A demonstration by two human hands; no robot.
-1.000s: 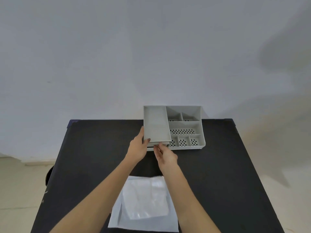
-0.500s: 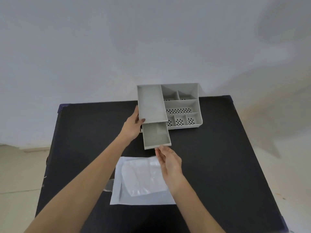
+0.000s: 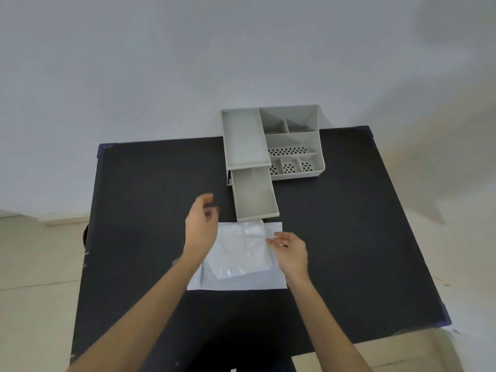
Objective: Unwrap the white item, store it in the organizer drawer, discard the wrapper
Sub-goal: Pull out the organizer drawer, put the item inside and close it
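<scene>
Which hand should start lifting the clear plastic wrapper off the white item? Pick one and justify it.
Right. The right hand already has fingertips at the clear plastic wrapper's right edge. The left hand hovers open beside its left corner, not touching.

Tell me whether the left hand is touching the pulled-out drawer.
Apart. The head view shows bare black table between the left hand and the drawer.

Grey organizer (image 3: 292,122), black-dotted floors; black table (image 3: 150,183); white wrapper (image 3: 241,253).
</scene>
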